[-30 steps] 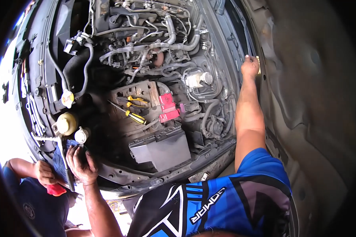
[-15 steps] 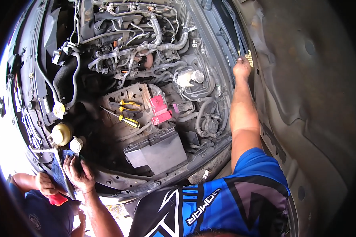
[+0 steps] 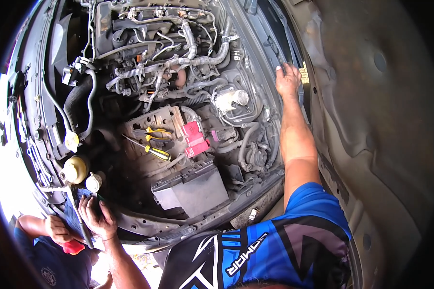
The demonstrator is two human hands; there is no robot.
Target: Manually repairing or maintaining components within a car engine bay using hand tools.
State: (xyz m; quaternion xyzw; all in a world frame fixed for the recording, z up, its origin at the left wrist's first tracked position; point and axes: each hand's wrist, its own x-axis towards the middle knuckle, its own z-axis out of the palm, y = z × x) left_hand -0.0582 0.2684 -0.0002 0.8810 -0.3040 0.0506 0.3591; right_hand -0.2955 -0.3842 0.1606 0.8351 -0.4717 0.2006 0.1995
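A dusty engine bay [image 3: 139, 222] of ribbed hoses [image 3: 190, 42] is stretching before us.
Our left hand [image 3: 97, 217] is lying half-curled by wrinkled blue cloth [image 3: 70, 214], its grip unclear; our right hand [image 3: 288, 82], grip released, is hovering in open room beside the hood's [image 3: 376, 125] edge.

Wide fisheye view. Strong light glares from the left, washing the background [image 3: 5, 185] white; a second overexposed patch [image 3: 144, 267] lies at the lower edge. The engine [image 3: 154, 58] and right hand [image 3: 288, 83] are clearly lit, the hood [image 3: 371, 111] dimmer. Shadow fills the cavity [image 3: 118, 168] beside the reservoir [image 3: 75, 170]. Edges bow; corners are black.
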